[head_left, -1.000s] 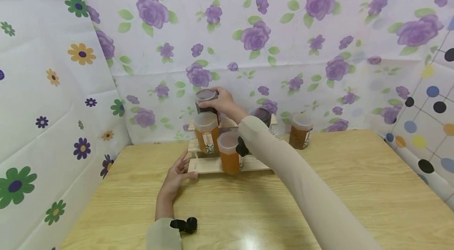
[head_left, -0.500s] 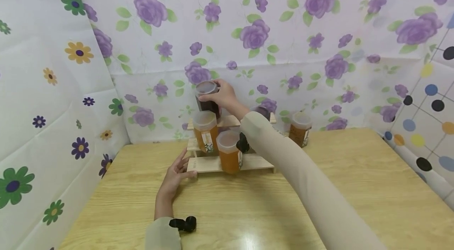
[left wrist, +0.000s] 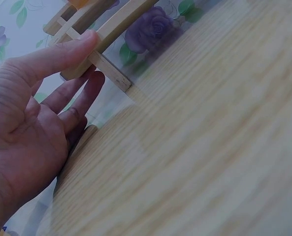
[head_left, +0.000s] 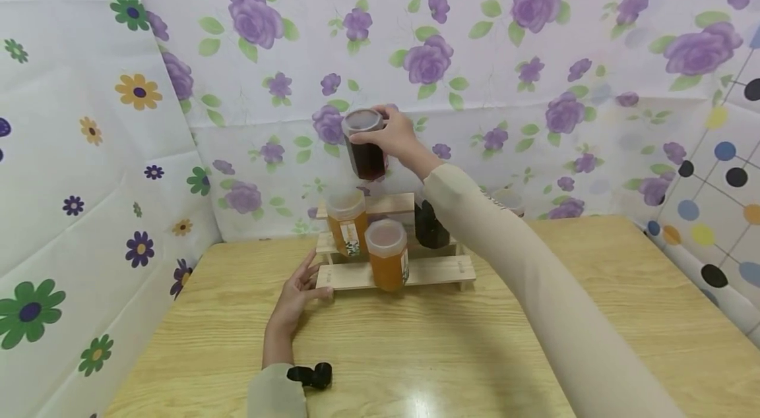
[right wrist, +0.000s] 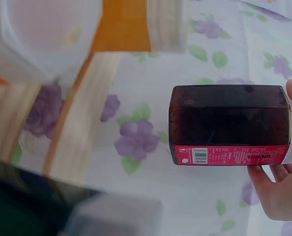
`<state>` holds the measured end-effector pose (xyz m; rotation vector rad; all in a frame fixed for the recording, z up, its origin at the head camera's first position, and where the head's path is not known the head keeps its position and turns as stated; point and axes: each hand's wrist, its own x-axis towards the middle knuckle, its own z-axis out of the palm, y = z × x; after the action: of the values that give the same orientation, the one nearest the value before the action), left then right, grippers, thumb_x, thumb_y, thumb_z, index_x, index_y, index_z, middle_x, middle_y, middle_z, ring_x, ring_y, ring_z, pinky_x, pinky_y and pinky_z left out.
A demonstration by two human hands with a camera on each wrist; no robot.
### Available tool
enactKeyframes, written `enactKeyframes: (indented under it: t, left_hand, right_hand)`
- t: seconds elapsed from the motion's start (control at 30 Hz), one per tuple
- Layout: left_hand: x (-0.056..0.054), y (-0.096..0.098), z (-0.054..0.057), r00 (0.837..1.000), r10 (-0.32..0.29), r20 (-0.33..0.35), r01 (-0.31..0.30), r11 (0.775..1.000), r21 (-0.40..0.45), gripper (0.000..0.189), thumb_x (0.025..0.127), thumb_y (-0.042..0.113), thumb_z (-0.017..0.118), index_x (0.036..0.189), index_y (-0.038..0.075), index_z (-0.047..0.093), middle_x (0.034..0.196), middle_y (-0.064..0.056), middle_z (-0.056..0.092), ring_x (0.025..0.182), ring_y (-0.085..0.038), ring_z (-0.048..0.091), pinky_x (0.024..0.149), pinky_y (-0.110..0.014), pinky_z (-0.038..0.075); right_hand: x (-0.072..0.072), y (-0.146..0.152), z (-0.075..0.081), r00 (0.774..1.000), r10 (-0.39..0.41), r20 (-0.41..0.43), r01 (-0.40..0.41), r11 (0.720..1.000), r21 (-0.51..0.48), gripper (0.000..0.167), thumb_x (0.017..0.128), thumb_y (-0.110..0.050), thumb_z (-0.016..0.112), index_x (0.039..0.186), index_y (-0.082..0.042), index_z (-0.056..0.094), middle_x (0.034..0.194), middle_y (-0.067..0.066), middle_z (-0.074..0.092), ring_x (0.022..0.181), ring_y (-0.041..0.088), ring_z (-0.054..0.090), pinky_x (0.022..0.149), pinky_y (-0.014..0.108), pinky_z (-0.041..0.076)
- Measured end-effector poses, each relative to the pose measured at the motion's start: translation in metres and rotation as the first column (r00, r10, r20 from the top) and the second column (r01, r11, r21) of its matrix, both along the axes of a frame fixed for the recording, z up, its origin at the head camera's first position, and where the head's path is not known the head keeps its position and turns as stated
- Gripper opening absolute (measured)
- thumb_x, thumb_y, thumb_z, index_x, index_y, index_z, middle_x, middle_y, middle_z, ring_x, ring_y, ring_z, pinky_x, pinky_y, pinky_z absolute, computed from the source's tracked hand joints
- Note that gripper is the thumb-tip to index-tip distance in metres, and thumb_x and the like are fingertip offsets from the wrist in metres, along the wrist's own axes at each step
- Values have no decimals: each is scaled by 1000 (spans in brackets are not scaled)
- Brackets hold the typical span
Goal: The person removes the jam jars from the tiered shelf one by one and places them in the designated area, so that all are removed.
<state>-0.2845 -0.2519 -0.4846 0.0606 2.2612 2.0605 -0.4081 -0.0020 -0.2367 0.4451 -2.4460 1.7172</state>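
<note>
My right hand (head_left: 399, 136) holds a dark jar (head_left: 367, 159) by its pale lid, raised above the top step of a wooden stepped rack (head_left: 439, 269). In the right wrist view the jar (right wrist: 229, 123) shows a pink label with a barcode. My left hand (head_left: 291, 296) grips the left end of the rack's lowest step; in the left wrist view the thumb lies on the board (left wrist: 123, 27) with fingers below. One orange jar (head_left: 349, 228) stands on the middle step at left. Another orange jar (head_left: 387, 269) is on the lowest step.
Another dark jar (head_left: 438, 237) stands at the rack's right, partly hidden by my right sleeve (head_left: 505, 240). Farther right, a jar's lid (head_left: 512, 199) shows over the sleeve. A flowered cloth (head_left: 475, 42) hangs behind the wood-grain table (head_left: 368, 352).
My right hand has lifted the dark jar up off the rack's top step and moved it slightly right. My left hand has stayed at the rack's left end.
</note>
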Motion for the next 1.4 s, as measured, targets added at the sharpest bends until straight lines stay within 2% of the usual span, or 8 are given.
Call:
enactKeyframes:
  t: [0.17, 0.27, 0.43, 0.57, 0.77, 1.1, 1.3, 1.4]
  left_hand:
    - [0, 1, 1, 1000, -11, 8, 11, 1000, 2, 94, 84, 1, 72, 157, 31, 21, 157, -14, 33, 139, -33, 40, 96, -22, 46]
    - [1, 1, 1, 1000, -10, 8, 10, 1000, -7, 93, 85, 2, 72, 156, 32, 21, 157, -14, 33, 139, -33, 40, 104, -30, 44]
    - [4, 1, 1, 1000, -9, 3, 9, 1000, -15, 94, 85, 3, 73, 157, 29, 19, 158, -18, 30, 140, -38, 37, 115, -51, 33]
    - [6, 2, 1, 1000, -12, 16, 12, 1000, -10, 95, 84, 2, 72, 157, 29, 18, 158, -17, 31, 141, -36, 37, 116, -52, 31]
    - [2, 3, 1, 1000, -11, 2, 12, 1000, -10, 93, 85, 3, 72, 157, 31, 19, 157, -15, 32, 140, -35, 39, 116, -50, 32]
    - [3, -1, 1, 1000, 11, 23, -10, 999, -33, 94, 85, 3, 73, 157, 32, 19, 157, -14, 32, 138, -33, 41, 110, -42, 39]
    - [3, 1, 0, 1000, -9, 19, 9, 1000, -27, 94, 86, 4, 72, 157, 33, 18, 158, -14, 31, 141, -33, 37, 114, -45, 34]
    - [2, 1, 1, 1000, -7, 15, 7, 1000, -27, 94, 85, 3, 72, 157, 33, 19, 157, -14, 32, 140, -33, 39, 110, -36, 39]
  right_hand:
    - [-1, 18, 11, 999, -33, -1, 33, 999, -21, 78, 76, -28, 84, 142, -12, 45, 137, 9, 54, 124, 24, 53, 103, 38, 47]
    - [0, 31, 17, 999, -51, 7, 51, 998, -35, 78, 76, -29, 84, 142, -13, 46, 138, 8, 54, 125, 23, 53, 103, 37, 47]
    - [2, 56, 25, 997, -73, 22, 74, 997, -33, 78, 75, -32, 84, 142, -17, 47, 140, 7, 53, 128, 21, 52, 104, 35, 46]
    - [5, 80, 33, 994, -106, 30, 107, 994, -7, 82, 75, -33, 84, 145, -16, 44, 143, 7, 51, 131, 20, 50, 107, 34, 44]
    - [10, 119, 43, 986, -167, 18, 168, 986, -20, 83, 75, -33, 84, 145, -16, 43, 145, 7, 49, 131, 21, 50, 109, 36, 42]
    - [13, 178, 36, 952, -295, 77, 296, 955, -7, 89, 78, -40, 80, 151, -19, 34, 157, 7, 34, 137, 24, 42, 115, 39, 35]
    - [18, 229, 25, 935, -339, 101, 336, 941, 41, 98, 78, -49, 77, 155, -19, 25, 159, 10, 29, 142, 27, 35, 117, 42, 31]
    - [21, 255, 17, 919, -374, 126, 369, 927, 64, 102, 77, -54, 76, 156, -21, 21, 161, 11, 23, 144, 29, 31, 118, 44, 29]
